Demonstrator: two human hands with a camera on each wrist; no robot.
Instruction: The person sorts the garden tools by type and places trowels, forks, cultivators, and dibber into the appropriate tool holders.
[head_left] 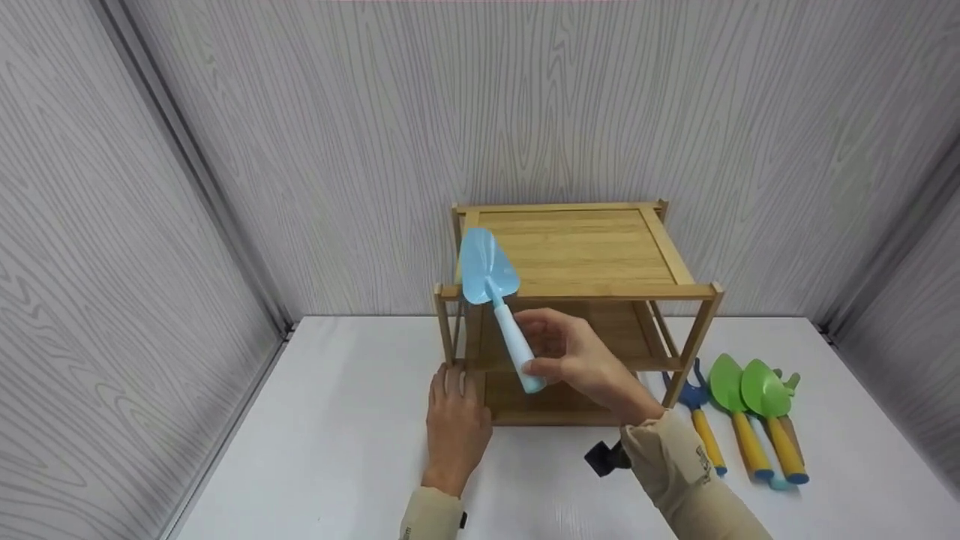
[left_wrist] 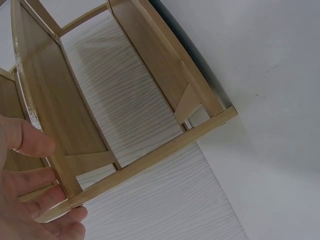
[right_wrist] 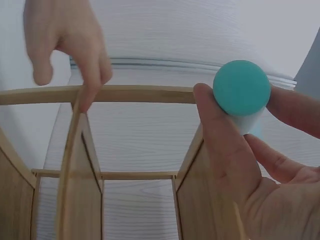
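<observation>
A light blue trowel [head_left: 516,345] with a pale handle tilts up in front of the top board of a wooden shelf rack [head_left: 577,251]. My right hand [head_left: 585,360] holds it by the handle, between thumb and fingers. In the right wrist view the handle's round teal end [right_wrist: 241,87] faces the camera. At the rack's left front post, my left hand [head_left: 457,427] grips the frame near the middle shelf. The left wrist view has its thumb and fingers [left_wrist: 42,192] around the wooden edge and post [left_wrist: 150,155].
Right of the rack, on the white table [head_left: 360,450], lie a blue hand fork [head_left: 699,397] with yellow handle, two green trowels [head_left: 724,382] overlapping, and partly hidden tools beneath them. Grey wood-patterned panels [head_left: 337,150] stand behind and at both sides.
</observation>
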